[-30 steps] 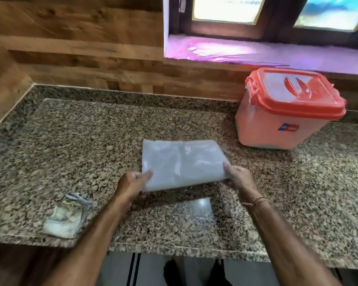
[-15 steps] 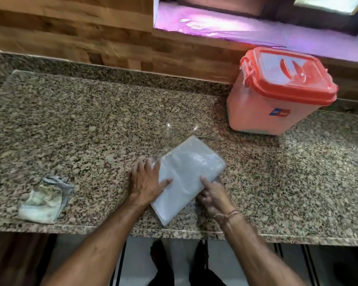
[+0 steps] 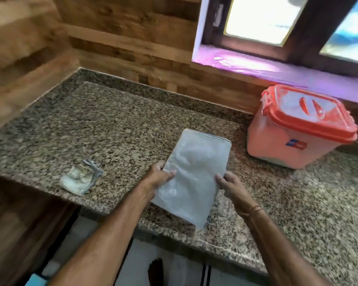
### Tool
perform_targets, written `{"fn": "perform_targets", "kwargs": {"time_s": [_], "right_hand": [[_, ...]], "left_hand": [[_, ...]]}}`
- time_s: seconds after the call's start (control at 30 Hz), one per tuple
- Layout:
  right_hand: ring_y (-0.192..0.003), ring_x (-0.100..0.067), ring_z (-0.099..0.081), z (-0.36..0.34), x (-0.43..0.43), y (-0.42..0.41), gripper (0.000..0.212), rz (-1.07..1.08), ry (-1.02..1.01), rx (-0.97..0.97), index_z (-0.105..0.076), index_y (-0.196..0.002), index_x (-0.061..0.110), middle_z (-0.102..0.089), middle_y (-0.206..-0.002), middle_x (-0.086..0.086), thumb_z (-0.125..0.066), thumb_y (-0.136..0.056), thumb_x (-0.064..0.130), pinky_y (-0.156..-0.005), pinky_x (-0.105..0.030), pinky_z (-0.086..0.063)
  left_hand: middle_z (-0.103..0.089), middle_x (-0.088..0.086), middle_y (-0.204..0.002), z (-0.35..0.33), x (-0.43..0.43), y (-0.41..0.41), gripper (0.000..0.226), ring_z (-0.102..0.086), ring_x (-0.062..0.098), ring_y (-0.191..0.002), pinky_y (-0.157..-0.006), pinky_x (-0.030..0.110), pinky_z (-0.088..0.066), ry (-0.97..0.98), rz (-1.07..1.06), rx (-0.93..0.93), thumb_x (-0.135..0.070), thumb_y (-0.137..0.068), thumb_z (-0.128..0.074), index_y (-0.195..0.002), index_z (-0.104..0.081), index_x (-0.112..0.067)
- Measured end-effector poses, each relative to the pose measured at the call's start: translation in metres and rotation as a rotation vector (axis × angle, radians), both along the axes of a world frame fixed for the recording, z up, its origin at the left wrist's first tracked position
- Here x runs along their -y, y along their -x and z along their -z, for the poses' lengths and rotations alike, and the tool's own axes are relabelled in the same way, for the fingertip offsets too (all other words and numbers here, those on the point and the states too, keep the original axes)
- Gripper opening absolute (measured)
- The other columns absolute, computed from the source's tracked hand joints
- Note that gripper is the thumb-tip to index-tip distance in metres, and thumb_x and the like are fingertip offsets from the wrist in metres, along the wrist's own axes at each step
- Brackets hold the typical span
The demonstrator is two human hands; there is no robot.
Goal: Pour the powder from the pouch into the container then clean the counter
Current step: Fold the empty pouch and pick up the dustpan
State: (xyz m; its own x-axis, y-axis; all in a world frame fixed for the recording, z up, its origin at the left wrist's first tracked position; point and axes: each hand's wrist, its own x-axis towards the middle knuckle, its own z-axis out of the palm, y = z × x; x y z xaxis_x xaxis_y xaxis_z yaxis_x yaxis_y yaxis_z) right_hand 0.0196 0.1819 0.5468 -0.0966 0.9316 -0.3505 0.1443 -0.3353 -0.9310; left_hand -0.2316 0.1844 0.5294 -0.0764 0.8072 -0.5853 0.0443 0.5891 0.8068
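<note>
A flat, whitish translucent pouch is held lengthwise over the speckled granite counter, near its front edge. My left hand grips the pouch's left edge and my right hand grips its right edge. The container, a pinkish tub with an orange-red lid clipped shut, stands on the counter at the back right, apart from the pouch.
A crumpled, stained cloth lies on the counter near the front edge, left of my left hand. Wood-panelled walls close the back and left sides. A window sill runs above the container.
The pouch was held up sideways, then pressed flat on the counter under my left palm; now both hands hold it by its long edges, turned lengthwise. My view has swung left.
</note>
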Motion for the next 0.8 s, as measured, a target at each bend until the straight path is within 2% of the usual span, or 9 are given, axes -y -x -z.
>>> {"fn": "perform_targets", "kwargs": {"time_s": [0.07, 0.13, 0.2, 0.33, 0.43, 0.5, 0.6, 0.73, 0.8], "right_hand": [[-0.072, -0.008, -0.065, -0.006, 0.004, -0.001, 0.015, -0.025, -0.083, 0.002, -0.069, -0.107, 0.001, -0.072, -0.082, 0.006, -0.054, -0.102, 0.003, -0.057, -0.010, -0.049], [-0.051, 0.001, -0.055, -0.010, 0.010, 0.002, 0.014, -0.081, -0.124, 0.007, -0.068, -0.100, 0.005, -0.066, -0.064, 0.012, -0.054, -0.103, 0.005, -0.045, -0.010, -0.040], [-0.043, 0.001, -0.050, -0.014, 0.021, 0.010, 0.015, -0.137, -0.137, -0.025, -0.063, -0.105, 0.005, -0.060, -0.068, 0.005, -0.051, -0.106, 0.012, -0.038, -0.012, -0.036], [-0.053, -0.012, -0.069, -0.021, 0.047, 0.034, 0.017, -0.230, -0.116, -0.138, -0.061, -0.118, 0.016, -0.071, -0.080, 0.002, -0.049, -0.107, 0.021, -0.044, -0.022, -0.053], [-0.066, -0.023, -0.074, -0.021, 0.067, 0.056, 0.019, -0.319, -0.119, -0.191, -0.063, -0.119, 0.016, -0.075, -0.083, -0.011, -0.053, -0.105, 0.024, -0.058, -0.030, -0.062], [-0.075, -0.028, -0.072, -0.022, 0.081, 0.074, 0.016, -0.389, -0.096, -0.210, -0.068, -0.112, 0.020, -0.074, -0.093, -0.021, -0.056, -0.103, 0.027, -0.067, -0.036, -0.063], [-0.077, -0.023, -0.071, -0.026, 0.104, 0.109, 0.024, -0.453, -0.065, -0.199, -0.072, -0.100, 0.017, -0.074, -0.093, -0.012, -0.057, -0.102, 0.036, -0.067, -0.033, -0.062], [-0.067, -0.009, -0.068, -0.028, 0.142, 0.166, 0.041, -0.537, -0.026, -0.201, -0.073, -0.086, 0.009, -0.072, -0.076, 0.003, -0.059, -0.097, 0.047, -0.060, -0.025, -0.054], [-0.070, -0.015, -0.066, -0.022, 0.162, 0.199, 0.054, -0.594, 0.037, -0.230, -0.067, -0.081, -0.001, -0.068, -0.074, -0.003, -0.063, -0.093, 0.051, -0.068, -0.032, -0.055]], "left_hand": [[-0.078, 0.009, -0.109, -0.012, 0.018, 0.000, 0.034, -0.075, 0.030, -0.099, -0.088, 0.049, -0.063, -0.029, -0.049, -0.009, -0.018, -0.090, -0.077, -0.123, -0.067, -0.014], [-0.079, 0.008, -0.100, -0.027, 0.041, 0.000, 0.026, -0.077, 0.028, -0.090, -0.074, 0.041, -0.065, -0.061, -0.181, -0.033, -0.026, -0.093, -0.075, -0.115, -0.071, -0.013], [-0.080, 0.007, -0.093, -0.043, 0.068, 0.002, 0.023, -0.077, 0.024, -0.080, -0.059, 0.031, -0.062, -0.091, -0.272, -0.117, -0.033, -0.094, -0.075, -0.106, -0.074, -0.014], [-0.080, 0.007, -0.102, -0.053, 0.121, 0.021, 0.024, -0.077, 0.023, -0.086, -0.064, 0.031, -0.062, -0.105, -0.353, -0.188, -0.026, -0.088, -0.080, -0.106, -0.076, -0.011], [-0.075, 0.000, -0.090, -0.059, 0.162, 0.033, 0.010, -0.065, 0.012, -0.065, -0.047, 0.019, -0.050, -0.152, -0.472, -0.168, -0.020, -0.094, -0.074, -0.103, -0.073, -0.016], [-0.071, -0.002, -0.081, -0.061, 0.189, 0.040, 0.019, -0.059, 0.009, -0.057, -0.051, 0.023, -0.050, -0.149, -0.571, -0.135, -0.033, -0.094, -0.073, -0.103, -0.072, -0.017], [-0.070, 0.002, -0.069, -0.053, 0.229, 0.060, 0.030, -0.063, 0.010, -0.052, -0.052, 0.023, -0.052, -0.146, -0.714, -0.104, -0.043, -0.094, -0.071, -0.096, -0.073, -0.013], [-0.077, -0.001, -0.079, -0.040, 0.286, 0.093, 0.028, -0.070, 0.015, -0.071, -0.060, 0.025, -0.055, -0.201, -0.857, -0.075, -0.041, -0.096, -0.068, -0.096, -0.074, -0.014], [-0.078, -0.007, -0.076, -0.030, 0.319, 0.114, 0.024, -0.071, 0.015, -0.075, -0.067, 0.029, -0.057, -0.221, -0.919, -0.091, -0.038, -0.097, -0.068, -0.093, -0.074, -0.016]]}}
